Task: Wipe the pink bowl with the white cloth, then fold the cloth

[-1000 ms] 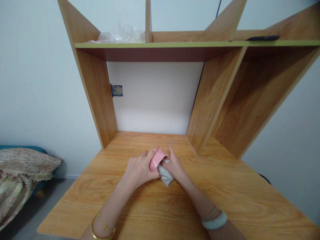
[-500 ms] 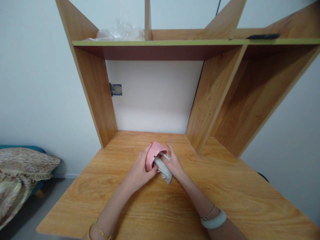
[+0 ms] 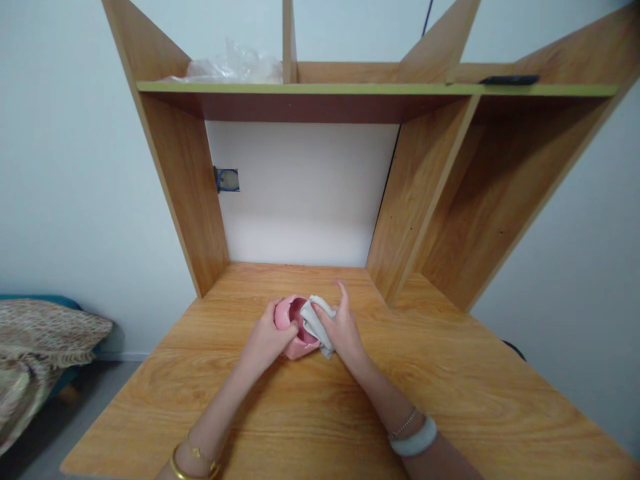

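Left hand [image 3: 264, 337]: fingers curled around the small pink ceramic bowl [image 3: 293, 327], tilted on the wooden desk [image 3: 450, 373].
Right hand [image 3: 340, 328]: fingers pinching a crumpled grey cloth [image 3: 315, 320] against the bowl's inside.

Wooden bench [image 3: 450, 400] under a hutch shelf [image 3: 350, 88] — crumpled clear plastic [image 3: 235, 67] upper left, dark flat object [image 3: 509, 80] right. Wall socket [image 3: 226, 180] behind; patterned blanket [image 3: 45, 333] far left.

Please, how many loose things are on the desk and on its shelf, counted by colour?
Pink: 1, the bowl, held in the left hand.
Pale grey: 1, the cloth, pressed into the bowl by the right hand.
Clear: 1, the plastic bag on the shelf.
Black: 1, the flat object on the shelf.
Total: 4
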{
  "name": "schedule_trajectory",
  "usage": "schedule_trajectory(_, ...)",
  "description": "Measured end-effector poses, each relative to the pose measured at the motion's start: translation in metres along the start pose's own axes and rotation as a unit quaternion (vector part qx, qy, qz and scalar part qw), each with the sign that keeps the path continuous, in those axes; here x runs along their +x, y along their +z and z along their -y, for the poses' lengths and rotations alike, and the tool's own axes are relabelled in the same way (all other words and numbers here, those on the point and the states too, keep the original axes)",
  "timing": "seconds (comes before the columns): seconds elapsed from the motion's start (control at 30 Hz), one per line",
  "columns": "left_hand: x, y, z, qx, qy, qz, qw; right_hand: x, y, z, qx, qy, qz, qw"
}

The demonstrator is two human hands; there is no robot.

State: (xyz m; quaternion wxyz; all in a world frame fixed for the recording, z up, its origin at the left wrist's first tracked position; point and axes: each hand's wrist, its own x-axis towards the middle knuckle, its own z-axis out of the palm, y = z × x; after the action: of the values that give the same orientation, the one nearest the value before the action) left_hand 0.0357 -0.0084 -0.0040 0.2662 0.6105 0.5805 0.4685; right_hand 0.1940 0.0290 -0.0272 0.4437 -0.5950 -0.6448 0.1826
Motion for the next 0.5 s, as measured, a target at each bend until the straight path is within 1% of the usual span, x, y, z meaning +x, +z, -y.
schedule_trajectory(0.03, 0.004, 0.000, 0.006, -0.035, -0.016, -0.013, 0.999, 0.000, 0.000, -0.001, -0.014, 0.004, 0.003, 1.000)
schedule_trajectory(0.1, 0.012, -0.002, 0.015, -0.102, -0.093, -0.041, 0.990, 0.002, 0.001, -0.005, -0.053, 0.015, 0.016, 0.998)
schedule_trajectory(0.17, 0.018, -0.004, 0.019, -0.177, -0.163, -0.063, 0.969, 0.005, 0.002, -0.010, -0.094, 0.021, 0.026, 0.995)
schedule_trajectory(0.2, 0.020, -0.005, 0.018, -0.216, -0.179, -0.073, 0.957, 0.007, 0.002, -0.012, -0.111, 0.019, 0.025, 0.993)
schedule_trajectory(0.23, 0.021, -0.006, 0.017, -0.258, -0.178, -0.078, 0.946, 0.008, 0.003, -0.015, -0.126, 0.013, 0.020, 0.992)
schedule_trajectory(0.3, 0.022, -0.004, 0.011, -0.342, -0.151, -0.068, 0.925, 0.009, 0.004, -0.019, -0.150, -0.001, 0.009, 0.989)
schedule_trajectory(0.37, 0.020, 0.000, 0.005, -0.416, -0.123, -0.053, 0.900, 0.009, 0.005, -0.023, -0.156, -0.009, 0.016, 0.988)
schedule_trajectory(0.4, 0.019, 0.004, 0.004, -0.443, -0.114, -0.054, 0.888, 0.009, 0.007, -0.025, -0.149, -0.011, 0.028, 0.988)
schedule_trajectory(0.43, 0.018, 0.007, 0.003, -0.463, -0.106, -0.070, 0.877, 0.008, 0.008, -0.026, -0.135, -0.016, 0.043, 0.990)
schedule_trajectory(0.5, 0.016, 0.014, 0.004, -0.481, -0.088, -0.108, 0.866, 0.005, 0.012, -0.027, -0.097, -0.032, 0.073, 0.992)
